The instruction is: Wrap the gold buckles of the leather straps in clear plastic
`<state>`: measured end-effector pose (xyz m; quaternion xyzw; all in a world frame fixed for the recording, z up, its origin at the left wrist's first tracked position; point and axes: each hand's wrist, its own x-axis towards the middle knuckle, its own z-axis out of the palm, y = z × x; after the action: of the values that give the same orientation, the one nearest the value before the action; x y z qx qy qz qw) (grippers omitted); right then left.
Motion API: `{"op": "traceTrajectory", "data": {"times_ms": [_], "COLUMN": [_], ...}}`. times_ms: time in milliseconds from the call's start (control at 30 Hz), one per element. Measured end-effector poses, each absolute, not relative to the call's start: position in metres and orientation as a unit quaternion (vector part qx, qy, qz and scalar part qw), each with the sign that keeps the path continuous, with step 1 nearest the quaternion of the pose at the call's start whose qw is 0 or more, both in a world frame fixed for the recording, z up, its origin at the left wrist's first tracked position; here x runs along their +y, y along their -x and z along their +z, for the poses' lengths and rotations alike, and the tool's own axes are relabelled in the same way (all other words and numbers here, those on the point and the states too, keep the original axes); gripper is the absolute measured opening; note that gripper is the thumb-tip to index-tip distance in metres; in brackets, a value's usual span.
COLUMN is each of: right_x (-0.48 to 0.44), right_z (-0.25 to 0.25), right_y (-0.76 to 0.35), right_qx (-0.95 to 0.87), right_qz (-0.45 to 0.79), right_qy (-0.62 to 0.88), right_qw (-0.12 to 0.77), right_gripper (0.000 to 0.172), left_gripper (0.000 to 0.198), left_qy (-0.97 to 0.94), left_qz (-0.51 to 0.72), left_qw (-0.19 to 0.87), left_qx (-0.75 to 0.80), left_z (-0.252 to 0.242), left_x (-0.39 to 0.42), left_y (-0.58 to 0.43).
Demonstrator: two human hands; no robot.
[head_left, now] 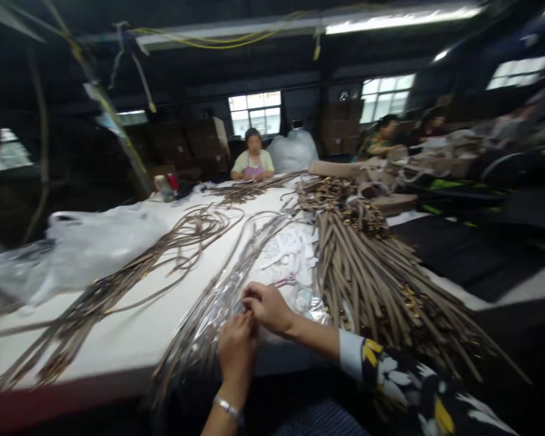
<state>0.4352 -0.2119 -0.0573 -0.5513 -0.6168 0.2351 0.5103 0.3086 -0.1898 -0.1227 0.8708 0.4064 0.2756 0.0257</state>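
Observation:
My left hand (238, 342) and my right hand (270, 307) meet at the front edge of the table, fingers pinched together. What lies between the fingertips is hidden or too small to make out. Just left of them, thin brown straps (247, 257) run along the table with clear plastic film (213, 312) over part of them, hanging past the edge. Beyond my right hand sit white tags or slips of paper (293, 245) in a loose heap. To the right lies a thick bundle of brown straps (352, 266) with gold-coloured metal ends.
Another strap bundle (104, 297) lies on the white table (131, 333) at left, beside a crumpled clear plastic bag (104, 242). Thread spools (166, 186) stand farther back. Black material (467, 248) covers the right side. A person (253, 160) sits across the table; others work at the far right.

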Motion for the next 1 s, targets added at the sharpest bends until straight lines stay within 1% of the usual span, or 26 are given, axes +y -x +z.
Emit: {"op": "traceTrajectory", "data": {"times_ms": [67, 100, 167, 233, 267, 333, 400, 433, 467, 533, 567, 600, 667, 767, 833, 900, 933, 967, 1000], "right_x": [-0.213, -0.215, -0.226, -0.241, -0.249, -0.263, -0.272, -0.274, -0.274, -0.271, -0.268, -0.267, -0.268, -0.283, -0.294, -0.299, -0.298, -0.294, -0.289], "right_z": [-0.057, -0.056, -0.054, -0.053, -0.054, -0.056, -0.058, -0.057, -0.056, -0.047, -0.039, -0.029, 0.001, 0.056, 0.081, 0.086, 0.080, 0.068, 0.054], "right_y": [-0.441, -0.445, -0.455, -0.462, -0.464, -0.464, -0.462, -0.463, -0.466, -0.484, -0.500, -0.520, -0.572, -0.660, -0.704, -0.723, -0.722, -0.714, -0.702], "right_qx": [-0.620, -0.624, -0.628, -0.619, -0.613, -0.610, -0.609, -0.600, -0.582, -0.539, -0.520, -0.507, -0.467, -0.367, -0.317, -0.290, -0.288, -0.293, -0.305], "right_qz": [0.214, 0.207, 0.186, 0.146, 0.125, 0.099, 0.101, 0.111, 0.128, 0.174, 0.197, 0.209, 0.195, 0.099, 0.045, 0.030, 0.038, 0.053, 0.077], "right_qy": [0.554, 0.552, 0.552, 0.576, 0.594, 0.629, 0.644, 0.643, 0.637, 0.614, 0.600, 0.591, 0.574, 0.525, 0.495, 0.484, 0.486, 0.492, 0.502], "right_qw": [0.513, 0.513, 0.516, 0.514, 0.506, 0.472, 0.452, 0.464, 0.489, 0.549, 0.575, 0.591, 0.643, 0.761, 0.808, 0.825, 0.824, 0.818, 0.806], "right_gripper": [0.013, 0.013, 0.013, 0.013, 0.016, 0.029, 0.042, 0.043, 0.041, 0.028, 0.024, 0.023, 0.026, 0.033, 0.044, 0.056, 0.059, 0.057, 0.051], "left_gripper": [0.028, 0.027, 0.030, 0.044, 0.050, 0.059, 0.060, 0.059, 0.057, 0.055, 0.055, 0.055, 0.053, 0.044, 0.041, 0.040, 0.040, 0.041, 0.041], "left_qy": [-0.880, -0.880, -0.852, -0.788, -0.748, -0.684, -0.651, -0.643, -0.638, -0.628, -0.624, -0.623, -0.635, -0.678, -0.696, -0.698, -0.695, -0.691, -0.688], "left_qz": [0.299, 0.306, 0.308, 0.309, 0.319, 0.350, 0.375, 0.381, 0.381, 0.383, 0.385, 0.387, 0.386, 0.374, 0.372, 0.380, 0.385, 0.389, 0.394], "left_qw": [0.065, 0.104, 0.212, 0.325, 0.370, 0.440, 0.498, 0.527, 0.554, 0.597, 0.608, 0.611, 0.599, 0.560, 0.541, 0.529, 0.526, 0.525, 0.523], "left_qx": [0.364, 0.349, 0.366, 0.422, 0.449, 0.465, 0.432, 0.405, 0.375, 0.321, 0.305, 0.298, 0.298, 0.295, 0.291, 0.297, 0.303, 0.309, 0.313], "left_z": [-0.129, -0.129, -0.121, -0.104, -0.093, -0.074, -0.058, -0.052, -0.046, -0.036, -0.031, -0.026, -0.016, -0.007, -0.009, -0.014, -0.018, -0.023, -0.027], "left_x": [-0.176, -0.169, -0.161, -0.161, -0.164, -0.174, -0.185, -0.191, -0.197, -0.207, -0.212, -0.215, -0.221, -0.226, -0.228, -0.232, -0.233, -0.235, -0.237], "left_y": [-0.303, -0.301, -0.297, -0.297, -0.299, -0.309, -0.324, -0.332, -0.341, -0.353, -0.357, -0.359, -0.357, -0.345, -0.336, -0.329, -0.328, -0.327, -0.326]}}
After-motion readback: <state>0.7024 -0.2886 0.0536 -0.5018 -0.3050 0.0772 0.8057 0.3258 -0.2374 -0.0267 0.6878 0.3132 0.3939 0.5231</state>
